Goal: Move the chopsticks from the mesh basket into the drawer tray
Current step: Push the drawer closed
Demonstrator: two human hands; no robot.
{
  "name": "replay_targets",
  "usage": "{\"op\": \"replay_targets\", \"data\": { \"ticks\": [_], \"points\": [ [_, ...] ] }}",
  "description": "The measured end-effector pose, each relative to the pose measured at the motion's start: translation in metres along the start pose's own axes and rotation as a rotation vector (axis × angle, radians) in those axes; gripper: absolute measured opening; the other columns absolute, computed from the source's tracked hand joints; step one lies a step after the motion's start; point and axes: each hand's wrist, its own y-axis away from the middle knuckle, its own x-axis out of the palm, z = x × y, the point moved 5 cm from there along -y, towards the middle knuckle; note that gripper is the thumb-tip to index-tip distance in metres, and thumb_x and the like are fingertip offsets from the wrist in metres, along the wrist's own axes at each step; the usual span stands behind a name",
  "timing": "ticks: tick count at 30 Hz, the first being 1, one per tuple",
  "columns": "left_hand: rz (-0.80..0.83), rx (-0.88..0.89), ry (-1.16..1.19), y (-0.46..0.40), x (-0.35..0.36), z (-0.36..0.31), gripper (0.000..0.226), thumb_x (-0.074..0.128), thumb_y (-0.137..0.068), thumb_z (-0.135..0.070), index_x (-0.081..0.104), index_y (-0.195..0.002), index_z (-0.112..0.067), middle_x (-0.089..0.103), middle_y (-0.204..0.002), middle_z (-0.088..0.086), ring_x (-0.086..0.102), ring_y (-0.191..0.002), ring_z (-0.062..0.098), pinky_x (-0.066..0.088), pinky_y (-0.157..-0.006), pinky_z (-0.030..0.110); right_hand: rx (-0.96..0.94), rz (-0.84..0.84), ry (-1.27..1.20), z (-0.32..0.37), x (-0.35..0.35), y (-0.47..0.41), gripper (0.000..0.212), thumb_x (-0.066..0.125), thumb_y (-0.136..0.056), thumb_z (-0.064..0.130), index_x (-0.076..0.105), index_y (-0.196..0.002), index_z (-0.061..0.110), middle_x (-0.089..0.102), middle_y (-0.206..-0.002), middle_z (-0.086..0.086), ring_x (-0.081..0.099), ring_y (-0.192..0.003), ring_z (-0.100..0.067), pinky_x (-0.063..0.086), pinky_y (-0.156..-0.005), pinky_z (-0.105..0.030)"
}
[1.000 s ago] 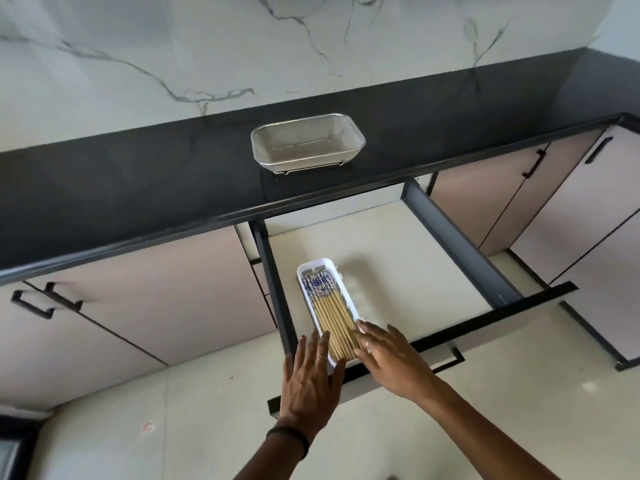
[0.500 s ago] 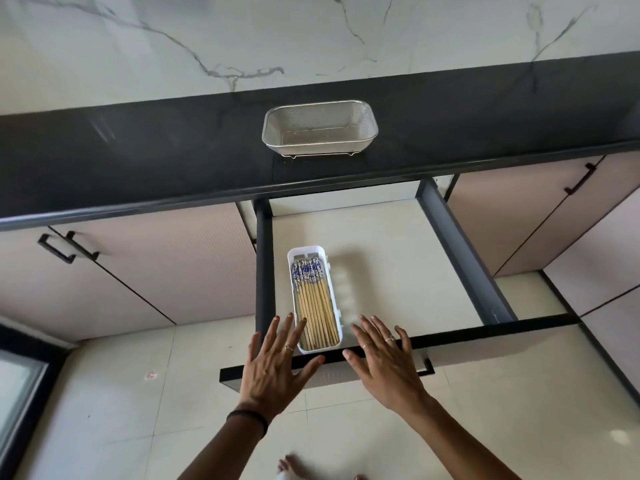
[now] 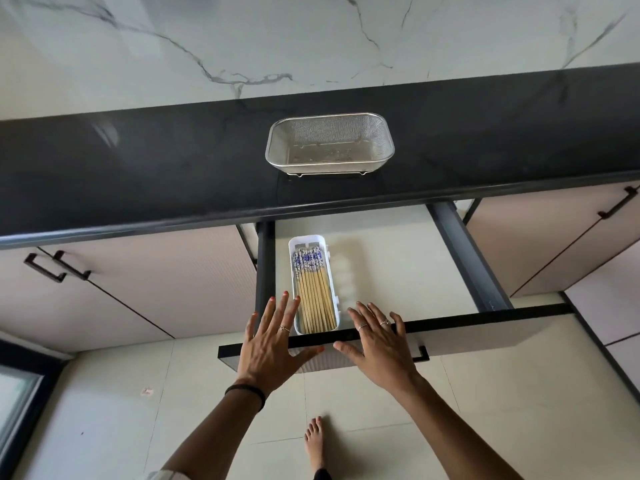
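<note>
Several wooden chopsticks (image 3: pixel 314 296) with blue-and-white patterned tops lie side by side in a narrow white tray (image 3: pixel 309 241) at the left of the pulled-out drawer (image 3: pixel 398 268). The steel mesh basket (image 3: pixel 329 143) stands on the black counter above the drawer, with nothing visible in it. My left hand (image 3: pixel 273 344) is spread flat over the drawer's front edge just left of the tray. My right hand (image 3: pixel 379 344) is spread flat over the front edge just right of the tray. Neither hand holds anything.
The drawer front (image 3: pixel 485 323) has a black bar handle (image 3: pixel 420 355) beside my right hand. Closed beige cabinet doors with black handles (image 3: pixel 55 266) flank the drawer. A bare foot (image 3: pixel 314 441) stands on the pale tiled floor below. A marble wall rises behind the counter.
Both hands have drawn back from the chopsticks in the tray to the drawer's front edge and spread apart. The drawer now looks pushed further in, though the view also shifted.
</note>
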Motion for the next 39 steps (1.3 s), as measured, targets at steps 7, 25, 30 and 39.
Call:
{"op": "replay_targets", "data": {
  "ticks": [7,25,30,39],
  "points": [
    [-0.032,-0.02,-0.058,-0.063,-0.001,0.021,0.101,0.03,-0.078,-0.088,0.02,-0.156,-0.024,0.019,-0.161,0.006,0.02,-0.147,0.032,0.01,-0.114,0.06,0.022,-0.084,0.021,-0.001,-0.01,-0.055,0.073,0.01,-0.091,0.066,0.038,-0.142,0.022,0.036,-0.151,-0.008,0.035,-0.139,-0.023,0.013,-0.11,-0.045],
    [-0.001,-0.103,-0.368,-0.229,-0.071,0.066,0.126,0.071,-0.075,-0.06,-0.017,-0.153,-0.016,-0.01,-0.163,0.013,-0.004,-0.15,0.034,-0.006,-0.116,0.058,0.181,-0.081,-0.39,0.034,-0.003,-0.177,0.086,0.048,-0.094,0.042,-0.009,-0.148,0.006,-0.007,-0.158,-0.016,0.002,-0.147,-0.027,0.016,-0.118,-0.035],
    [0.029,-0.104,-0.343,-0.263,-0.079,0.063,0.114,0.071,-0.086,-0.033,-0.023,-0.151,-0.026,-0.011,-0.164,0.001,0.006,-0.147,0.044,0.008,-0.113,0.066,0.165,-0.067,-0.427,0.035,-0.003,-0.218,0.086,0.046,-0.095,0.041,-0.012,-0.148,0.008,-0.014,-0.157,-0.015,-0.005,-0.147,-0.025,0.011,-0.118,-0.036],
    [-0.211,-0.023,-0.404,-0.271,-0.064,0.07,0.099,0.072,-0.063,0.001,0.031,-0.152,-0.017,0.038,-0.154,0.012,0.043,-0.124,0.059,0.035,-0.097,0.071,0.202,-0.037,-0.37,0.036,0.001,-0.247,0.07,0.037,-0.098,0.04,0.007,-0.148,0.001,0.001,-0.158,-0.021,0.0,-0.147,-0.027,0.007,-0.118,-0.033]
  ]
}}
